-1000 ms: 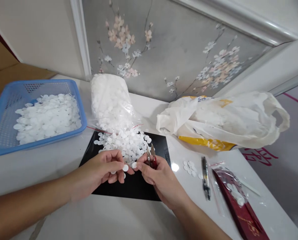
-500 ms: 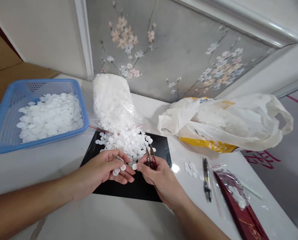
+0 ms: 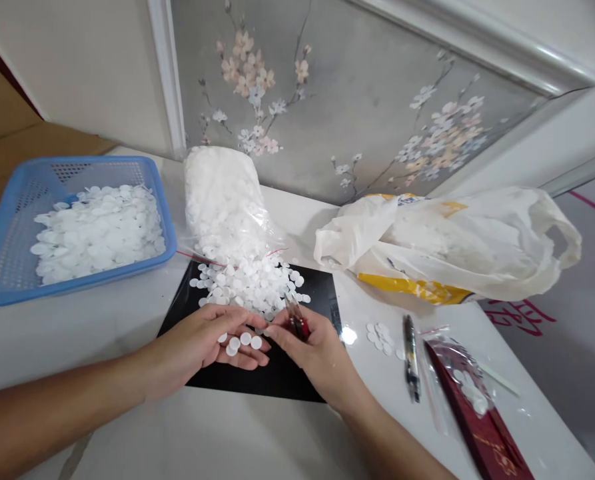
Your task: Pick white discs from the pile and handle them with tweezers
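My left hand (image 3: 192,337) is turned palm up over a black mat (image 3: 287,383), with several small white discs (image 3: 246,339) resting on its fingers. Its index fingertip meets the pinched thumb and index finger of my right hand (image 3: 322,353); a sliver of white shows there, mostly hidden. Small thread snips (image 3: 297,319) with red on the handle are held in my right hand, blades pointing up and away. Just beyond both hands a pile of white discs (image 3: 250,283) spreads over the mat, spilling from a clear plastic bag (image 3: 222,193) of them.
At left stands a blue basket (image 3: 112,271) holding many white discs. A white and yellow carrier bag (image 3: 457,240) lies at the back right. Nearer on the right are loose discs (image 3: 378,337), a pen (image 3: 411,360), and a small clear bag over a dark red packet (image 3: 497,447).
My right fingertips have moved left and slightly up to meet my left index finger. The disc pinched in them is now mostly hidden. The snips have turned, and more discs show in my left hand.
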`<action>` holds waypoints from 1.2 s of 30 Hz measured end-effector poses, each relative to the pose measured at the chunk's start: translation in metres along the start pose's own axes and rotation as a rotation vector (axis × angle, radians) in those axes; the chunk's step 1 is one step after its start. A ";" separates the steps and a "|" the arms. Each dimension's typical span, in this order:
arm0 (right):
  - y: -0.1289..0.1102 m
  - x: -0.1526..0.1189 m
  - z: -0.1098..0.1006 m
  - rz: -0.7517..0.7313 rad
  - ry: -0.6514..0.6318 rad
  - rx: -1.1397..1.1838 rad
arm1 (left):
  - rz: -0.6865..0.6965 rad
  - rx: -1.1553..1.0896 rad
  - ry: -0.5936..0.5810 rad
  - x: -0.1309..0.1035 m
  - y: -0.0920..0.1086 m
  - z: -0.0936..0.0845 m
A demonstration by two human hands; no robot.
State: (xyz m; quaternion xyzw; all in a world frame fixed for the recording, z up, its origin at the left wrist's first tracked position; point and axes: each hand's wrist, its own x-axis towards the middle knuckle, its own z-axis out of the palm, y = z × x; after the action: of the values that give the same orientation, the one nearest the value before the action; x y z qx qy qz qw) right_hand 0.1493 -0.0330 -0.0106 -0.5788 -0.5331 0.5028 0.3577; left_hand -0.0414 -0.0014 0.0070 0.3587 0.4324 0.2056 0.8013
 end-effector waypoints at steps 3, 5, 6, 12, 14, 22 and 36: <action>0.002 0.004 -0.009 -0.111 0.116 -0.225 | 0.014 0.034 0.006 0.000 0.002 -0.002; 0.005 0.006 -0.012 -0.157 0.134 -0.340 | 0.065 0.087 0.034 0.001 0.005 -0.004; 0.006 0.006 -0.012 -0.167 0.122 -0.378 | 0.098 0.107 0.057 0.001 0.006 -0.005; 0.009 0.006 -0.001 -0.151 0.062 -0.527 | 0.155 0.088 0.166 0.001 0.015 -0.010; 0.007 0.006 0.001 -0.140 0.059 -0.547 | 0.153 0.091 0.162 0.001 0.018 -0.011; 0.000 0.008 -0.002 -0.092 0.045 -0.418 | 0.123 0.254 0.146 0.003 0.011 -0.006; -0.012 -0.002 0.002 0.109 -0.096 0.298 | 0.093 0.380 0.058 -0.002 0.010 0.004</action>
State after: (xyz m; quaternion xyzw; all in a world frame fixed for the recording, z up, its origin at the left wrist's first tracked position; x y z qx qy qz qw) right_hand 0.1447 -0.0326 0.0004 -0.5227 -0.4370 0.6220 0.3860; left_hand -0.0393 0.0019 0.0174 0.5170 0.4695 0.1673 0.6959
